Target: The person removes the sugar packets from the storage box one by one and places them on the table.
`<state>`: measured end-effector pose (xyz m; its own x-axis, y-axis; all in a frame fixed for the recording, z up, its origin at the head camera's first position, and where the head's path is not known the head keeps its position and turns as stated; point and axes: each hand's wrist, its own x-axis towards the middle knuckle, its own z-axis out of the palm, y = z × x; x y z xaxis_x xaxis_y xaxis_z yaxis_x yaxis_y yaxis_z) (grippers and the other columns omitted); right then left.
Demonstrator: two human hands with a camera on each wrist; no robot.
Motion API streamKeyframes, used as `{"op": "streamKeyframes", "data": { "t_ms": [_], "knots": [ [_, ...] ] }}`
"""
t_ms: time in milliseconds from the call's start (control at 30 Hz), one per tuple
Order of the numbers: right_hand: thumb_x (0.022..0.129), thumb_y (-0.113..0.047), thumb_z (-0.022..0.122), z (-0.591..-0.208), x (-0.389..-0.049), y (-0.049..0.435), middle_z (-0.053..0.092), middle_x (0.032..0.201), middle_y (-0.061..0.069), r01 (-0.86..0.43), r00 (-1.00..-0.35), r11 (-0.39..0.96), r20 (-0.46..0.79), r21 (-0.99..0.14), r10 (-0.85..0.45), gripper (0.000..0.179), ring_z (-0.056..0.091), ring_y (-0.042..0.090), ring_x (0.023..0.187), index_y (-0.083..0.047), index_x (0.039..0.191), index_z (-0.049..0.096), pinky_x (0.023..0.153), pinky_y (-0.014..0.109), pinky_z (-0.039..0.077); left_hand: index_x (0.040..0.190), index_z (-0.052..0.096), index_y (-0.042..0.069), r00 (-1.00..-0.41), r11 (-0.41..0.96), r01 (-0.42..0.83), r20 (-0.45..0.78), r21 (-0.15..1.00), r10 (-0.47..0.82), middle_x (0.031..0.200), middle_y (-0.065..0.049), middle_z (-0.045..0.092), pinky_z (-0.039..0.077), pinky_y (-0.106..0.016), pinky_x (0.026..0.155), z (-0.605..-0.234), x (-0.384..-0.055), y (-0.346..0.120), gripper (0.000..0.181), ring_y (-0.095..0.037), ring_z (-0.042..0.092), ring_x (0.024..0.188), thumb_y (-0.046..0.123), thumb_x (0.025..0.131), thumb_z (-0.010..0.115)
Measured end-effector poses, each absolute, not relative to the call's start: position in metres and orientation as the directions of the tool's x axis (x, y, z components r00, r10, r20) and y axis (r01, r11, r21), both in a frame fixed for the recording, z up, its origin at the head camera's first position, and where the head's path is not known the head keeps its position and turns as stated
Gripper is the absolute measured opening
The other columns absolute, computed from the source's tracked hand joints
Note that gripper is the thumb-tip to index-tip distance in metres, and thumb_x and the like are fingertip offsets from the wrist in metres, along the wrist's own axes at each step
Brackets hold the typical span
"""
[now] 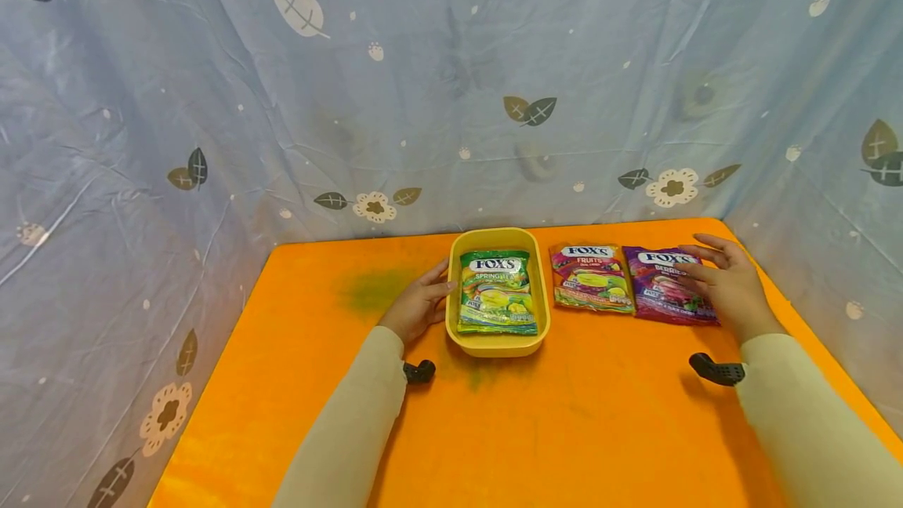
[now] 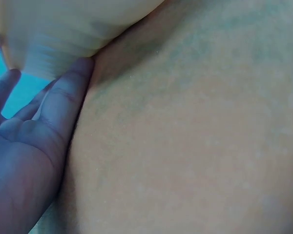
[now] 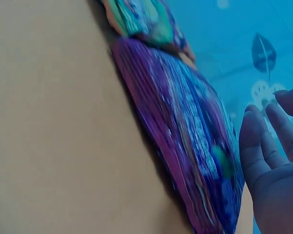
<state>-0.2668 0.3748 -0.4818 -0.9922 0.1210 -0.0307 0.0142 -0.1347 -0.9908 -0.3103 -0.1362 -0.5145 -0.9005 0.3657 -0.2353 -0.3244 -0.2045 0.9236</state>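
A yellow plastic tray (image 1: 497,346) stands on the orange table, with a green candy bag (image 1: 497,292) marked FOX'S Spring Tea lying inside it. My left hand (image 1: 418,306) rests against the tray's left side; in the left wrist view its fingertips touch the outer wall (image 2: 63,34). Right of the tray lies a red candy bag (image 1: 591,279) marked Fruits, and beside that a purple candy bag (image 1: 666,288) marked Berries. Over the right part of the purple bag is my right hand (image 1: 737,288), fingers spread and relaxed. From the right wrist view, the fingers look apart from the bag (image 3: 180,141).
The orange table (image 1: 564,422) stretches in front of the tray and bags. Pale blue patterned curtains (image 1: 437,124) enclose it at the back and both sides. A black wrist device (image 1: 716,369) sticks out beside the right sleeve, another (image 1: 419,371) beside the left.
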Motion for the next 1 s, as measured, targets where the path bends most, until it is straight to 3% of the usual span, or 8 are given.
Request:
{"op": "streamKeyframes", "data": {
  "t_ms": [300,700,1000],
  "knots": [
    [0.106,-0.015,0.073,-0.482,-0.272,0.348,0.056,0.14,0.001,0.012,-0.998,-0.088,-0.016,-0.996,0.054,0.063,0.075,0.01,0.105,-0.016,0.161,0.041,0.088,0.024,0.06,0.174,0.033,0.025,-0.899,-0.196,-0.322,-0.234,0.926,0.37,0.168,-0.013,0.043,0.053,-0.052,0.108,-0.515,-0.31,-0.136,0.069,-0.031,0.053,0.144,0.014,0.112,0.061],
    [0.115,-0.016,0.058,-0.482,-0.277,0.318,0.043,0.16,0.024,-0.026,-0.999,0.231,0.021,-0.973,-0.024,0.066,0.068,0.01,0.116,-0.005,0.171,0.026,0.094,0.022,0.057,0.173,0.035,0.028,-0.892,-0.158,-0.313,-0.233,0.937,0.387,0.17,-0.011,0.04,0.054,-0.05,0.107,-0.517,-0.311,-0.137,0.067,-0.029,0.056,0.142,0.018,0.113,0.061],
    [0.115,-0.021,0.06,-0.469,-0.277,0.289,0.042,0.164,0.024,-0.033,-0.992,0.204,0.007,-0.978,-0.127,0.067,0.065,0.026,0.126,-0.006,0.171,0.026,0.098,0.029,0.058,0.174,0.032,0.027,-0.89,-0.149,-0.302,-0.222,0.942,0.399,0.17,-0.012,0.04,0.052,-0.05,0.109,-0.517,-0.311,-0.137,0.069,-0.03,0.053,0.144,0.02,0.112,0.063]
  ]
}}
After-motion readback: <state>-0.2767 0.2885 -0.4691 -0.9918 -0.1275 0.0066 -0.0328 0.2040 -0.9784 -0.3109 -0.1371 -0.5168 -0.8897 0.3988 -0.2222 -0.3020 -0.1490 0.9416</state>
